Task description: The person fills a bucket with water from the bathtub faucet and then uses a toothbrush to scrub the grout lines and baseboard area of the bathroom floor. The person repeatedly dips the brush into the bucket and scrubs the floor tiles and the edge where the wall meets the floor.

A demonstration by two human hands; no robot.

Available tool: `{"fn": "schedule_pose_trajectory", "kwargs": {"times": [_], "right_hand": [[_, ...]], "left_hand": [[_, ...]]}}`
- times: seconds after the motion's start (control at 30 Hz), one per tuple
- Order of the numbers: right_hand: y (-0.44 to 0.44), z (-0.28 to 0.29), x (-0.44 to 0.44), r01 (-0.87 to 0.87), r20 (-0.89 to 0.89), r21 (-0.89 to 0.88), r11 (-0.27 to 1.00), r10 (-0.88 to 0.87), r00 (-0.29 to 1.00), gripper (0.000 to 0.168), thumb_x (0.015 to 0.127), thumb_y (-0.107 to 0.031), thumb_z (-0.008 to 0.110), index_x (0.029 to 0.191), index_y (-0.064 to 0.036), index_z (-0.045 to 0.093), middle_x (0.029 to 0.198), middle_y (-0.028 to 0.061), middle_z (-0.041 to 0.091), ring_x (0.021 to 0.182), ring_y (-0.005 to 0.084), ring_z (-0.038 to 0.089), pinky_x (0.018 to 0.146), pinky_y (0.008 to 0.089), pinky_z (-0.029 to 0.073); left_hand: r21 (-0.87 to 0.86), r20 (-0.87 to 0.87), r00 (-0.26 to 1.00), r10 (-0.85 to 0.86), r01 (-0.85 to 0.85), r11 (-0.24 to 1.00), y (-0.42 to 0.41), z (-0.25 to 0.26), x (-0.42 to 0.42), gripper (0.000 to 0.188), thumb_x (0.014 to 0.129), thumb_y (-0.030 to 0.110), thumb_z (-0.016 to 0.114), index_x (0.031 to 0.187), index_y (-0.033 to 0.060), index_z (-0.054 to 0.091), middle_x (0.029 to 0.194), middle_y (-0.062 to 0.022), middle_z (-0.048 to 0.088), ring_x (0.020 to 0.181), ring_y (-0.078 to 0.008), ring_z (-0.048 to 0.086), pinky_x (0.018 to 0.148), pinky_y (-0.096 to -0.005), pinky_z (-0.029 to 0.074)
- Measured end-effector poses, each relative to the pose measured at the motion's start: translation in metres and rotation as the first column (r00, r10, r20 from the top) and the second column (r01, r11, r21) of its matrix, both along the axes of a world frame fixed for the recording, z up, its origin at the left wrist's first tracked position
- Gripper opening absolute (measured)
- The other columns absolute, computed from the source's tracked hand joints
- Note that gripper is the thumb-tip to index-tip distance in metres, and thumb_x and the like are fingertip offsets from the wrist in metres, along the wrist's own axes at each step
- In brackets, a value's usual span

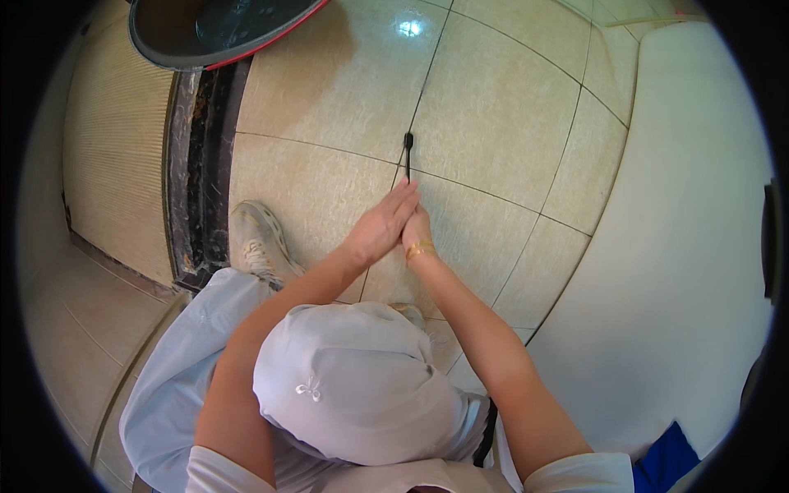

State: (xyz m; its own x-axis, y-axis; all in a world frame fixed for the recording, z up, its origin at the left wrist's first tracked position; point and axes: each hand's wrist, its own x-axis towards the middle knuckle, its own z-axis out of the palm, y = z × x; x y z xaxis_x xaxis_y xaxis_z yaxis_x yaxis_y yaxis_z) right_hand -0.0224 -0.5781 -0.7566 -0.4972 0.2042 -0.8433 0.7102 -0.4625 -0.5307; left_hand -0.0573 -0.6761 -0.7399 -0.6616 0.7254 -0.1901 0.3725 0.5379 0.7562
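Note:
A slim black toothbrush [408,154] points away from me over the tiled floor [493,117], its head near a crossing of dark grout lines. My left hand [383,223] and my right hand [417,229] are pressed palm to palm, fingers stretched forward. Between their fingertips the toothbrush handle disappears, so its lower end is hidden. Gold-coloured bands [421,248] circle my right wrist. Whether the bristles touch the tile cannot be told from above.
At the upper left stands a dark tub [172,60] with a red rim, liquid inside. A black stone threshold [212,166] runs along the left, beside my sneaker [259,237]. A smooth white surface [647,246] bounds the right. Blue cloth [669,459] lies lower right.

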Motion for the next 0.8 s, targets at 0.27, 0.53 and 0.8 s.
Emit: {"fn": "schedule_pose_trajectory", "kwargs": {"times": [0.27,0.53,0.8], "right_hand": [[0.029,-0.009,-0.054,-0.103,-0.056,-0.05,0.993,0.1,0.993,0.053,0.097,-0.039,0.034,0.129,0.002,0.046,0.124,0.0146,0.055,0.111,0.0227,0.054,0.092,0.0331,0.043],[0.021,0.005,-0.038,-0.077,-0.05,0.098,0.992,0.082,0.995,0.052,0.097,-0.038,0.033,0.108,0.006,0.058,0.101,0.0173,0.062,0.091,0.0231,0.058,0.081,0.0358,0.044],[-0.001,-0.016,0.042,-0.256,0.013,0.429,0.866,0.278,0.961,0.051,0.097,-0.038,0.029,0.116,0.001,0.055,0.111,0.0193,0.06,0.1,0.0273,0.056,0.086,0.0352,0.042]], "left_hand": [[0.052,0.047,0.982,0.183,-0.185,0.981,0.028,-0.003,-0.036,0.038,0.093,0.011,0.041,0.129,0.0029,0.044,0.142,-0.0168,0.036,0.133,-0.0315,0.033,0.109,-0.0342,0.03],[0.044,-0.131,0.982,0.132,-0.127,0.991,0.024,0.0,-0.028,0.04,0.087,0.006,0.045,0.127,0.0017,0.046,0.137,-0.0179,0.042,0.131,-0.0314,0.035,0.106,-0.0349,0.035],[0.102,-0.088,0.98,0.18,-0.171,0.98,0.007,-0.015,0.039,0.04,0.086,0.004,0.046,0.125,0.0031,0.049,0.137,-0.0175,0.043,0.129,-0.0314,0.038,0.106,-0.0358,0.035]]}}
